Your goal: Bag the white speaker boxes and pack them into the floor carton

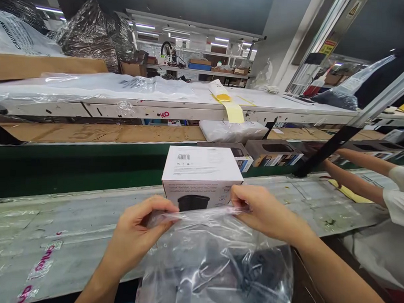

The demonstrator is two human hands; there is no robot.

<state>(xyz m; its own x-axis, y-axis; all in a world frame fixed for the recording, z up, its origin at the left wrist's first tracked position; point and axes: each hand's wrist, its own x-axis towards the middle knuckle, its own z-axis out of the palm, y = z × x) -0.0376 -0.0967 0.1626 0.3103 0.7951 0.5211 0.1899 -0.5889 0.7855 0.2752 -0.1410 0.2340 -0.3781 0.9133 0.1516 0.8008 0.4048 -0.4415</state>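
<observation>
A clear plastic bag point(214, 262) with a dark object inside hangs in front of me over the near edge of the work table point(70, 226). My left hand point(138, 231) pinches the bag's top edge at the left. My right hand point(264, 211) pinches the same edge at the right, so the mouth is stretched between them. Just behind the bag stands a white product box point(201, 171) with a barcode on top and a dark picture on its front face.
A green conveyor belt point(72, 169) runs behind the table and carries more boxes point(273, 153) at the right. Another person's arms point(356, 172) reach in from the right. A white shelf point(177, 108) with plastic sheets and yellow labels point(233, 109) spans the back.
</observation>
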